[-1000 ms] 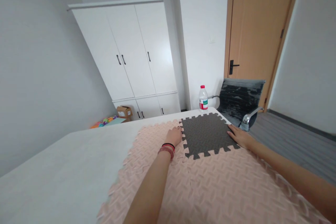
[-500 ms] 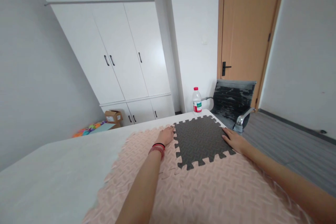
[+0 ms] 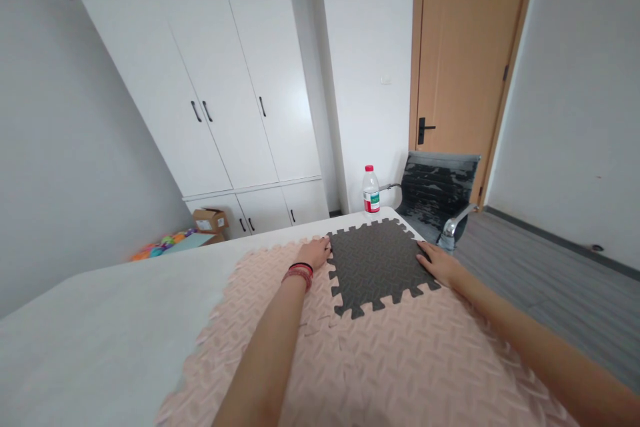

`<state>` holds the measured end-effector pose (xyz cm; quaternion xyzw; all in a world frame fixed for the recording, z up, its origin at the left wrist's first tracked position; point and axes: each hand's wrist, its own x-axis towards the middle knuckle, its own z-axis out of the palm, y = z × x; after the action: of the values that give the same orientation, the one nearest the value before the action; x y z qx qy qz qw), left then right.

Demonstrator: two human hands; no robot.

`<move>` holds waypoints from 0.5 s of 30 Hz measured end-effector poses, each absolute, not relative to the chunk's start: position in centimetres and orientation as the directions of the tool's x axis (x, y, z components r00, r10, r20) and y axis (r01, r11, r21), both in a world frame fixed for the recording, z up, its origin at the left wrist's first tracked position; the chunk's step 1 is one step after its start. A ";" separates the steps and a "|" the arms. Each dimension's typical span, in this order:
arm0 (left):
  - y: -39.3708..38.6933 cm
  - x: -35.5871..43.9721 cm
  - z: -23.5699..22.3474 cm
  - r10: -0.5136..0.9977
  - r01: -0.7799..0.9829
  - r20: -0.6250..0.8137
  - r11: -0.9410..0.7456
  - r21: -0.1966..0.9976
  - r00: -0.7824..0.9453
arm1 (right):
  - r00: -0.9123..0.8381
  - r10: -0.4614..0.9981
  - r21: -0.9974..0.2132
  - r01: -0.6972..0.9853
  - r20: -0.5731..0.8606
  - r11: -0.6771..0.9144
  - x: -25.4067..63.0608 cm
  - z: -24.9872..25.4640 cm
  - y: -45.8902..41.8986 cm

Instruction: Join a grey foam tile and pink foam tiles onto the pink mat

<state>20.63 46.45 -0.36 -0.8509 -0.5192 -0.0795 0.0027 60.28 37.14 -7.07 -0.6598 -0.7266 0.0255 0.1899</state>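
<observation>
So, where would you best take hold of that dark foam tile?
The dark foam tile is probably best taken by its left and right toothed edges, coming in from both sides: it lies flat and looks too broad for one grasp. The left hand and right hand are at those edges.

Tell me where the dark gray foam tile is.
In the head view, the dark gray foam tile lies right of center, between the left hand and right hand, nearer than the red-capped bottle.
</observation>
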 end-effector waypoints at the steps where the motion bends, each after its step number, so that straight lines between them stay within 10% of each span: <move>1: 45.8 20.7 0.0 0.878 0.878 0.140 -0.472 0.081 0.458 | -0.057 0.969 -0.287 0.950 0.240 0.127 60.2 -6.9 37.0; 15: 34.2 17.7 0.0 0.817 0.814 0.010 -0.576 0.074 0.577 | -0.002 0.968 -0.337 0.937 0.252 0.089 59.8 -7.1 36.8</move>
<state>17.70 34.21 -0.01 -0.8875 -0.4593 -0.0215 -0.0303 59.84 36.85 -7.14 -0.6738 -0.7068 0.0362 0.2124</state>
